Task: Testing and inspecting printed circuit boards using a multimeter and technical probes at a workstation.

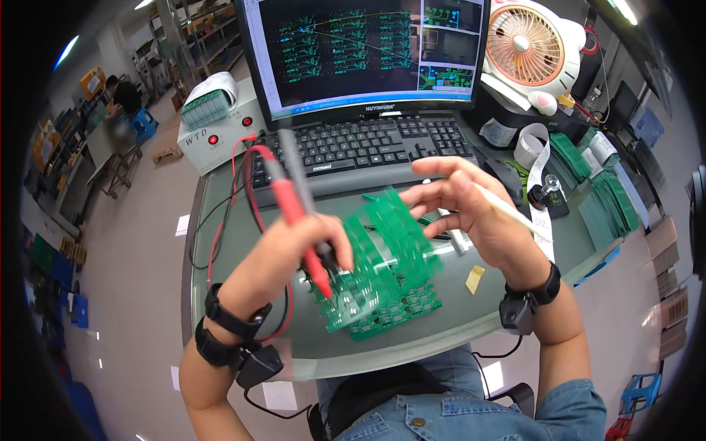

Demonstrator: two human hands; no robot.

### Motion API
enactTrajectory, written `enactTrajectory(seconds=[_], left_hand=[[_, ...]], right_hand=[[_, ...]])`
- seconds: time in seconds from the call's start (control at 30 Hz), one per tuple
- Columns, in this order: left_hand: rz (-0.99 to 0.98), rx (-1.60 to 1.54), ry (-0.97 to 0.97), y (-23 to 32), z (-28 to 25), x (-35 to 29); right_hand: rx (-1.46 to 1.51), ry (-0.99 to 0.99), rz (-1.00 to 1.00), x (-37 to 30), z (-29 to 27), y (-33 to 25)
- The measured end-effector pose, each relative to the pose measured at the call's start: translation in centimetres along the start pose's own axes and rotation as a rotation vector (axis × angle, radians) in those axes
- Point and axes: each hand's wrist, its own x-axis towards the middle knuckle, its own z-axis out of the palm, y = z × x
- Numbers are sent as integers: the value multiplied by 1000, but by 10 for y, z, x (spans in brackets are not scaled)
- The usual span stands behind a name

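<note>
My left hand (298, 246) is closed around a red test probe (288, 200) and a dark probe (296, 165), both slanting across it. Its fingertips meet the left side of a green circuit-board panel (393, 239), tilted and blurred. Under that panel, a second green board (401, 312) shows on the table. My right hand (482, 213) has curled fingers at the panel's upper right edge; how firmly they touch it is unclear. A slim white pen-like stick (507, 208) is lodged in this hand by the thumb.
Behind the boards stand a keyboard (353, 147) and monitor (346, 51). A grey test box (220, 136) is at left, its red and black leads looping over the table (323, 360). A fan (526, 48), paper roll (529, 147) and stacked green boards (607, 206) occupy the right.
</note>
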Motion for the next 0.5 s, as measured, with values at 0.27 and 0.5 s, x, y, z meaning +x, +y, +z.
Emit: enactTrajectory(seconds=[0.27, 0.5], left_hand=[[-64, 49, -56, -31, 12, 10], [-37, -140, 187, -57, -15, -8]], right_hand=[[-529, -220, 59, 11, -18, 60], [-630, -263, 90, 16, -18, 63]])
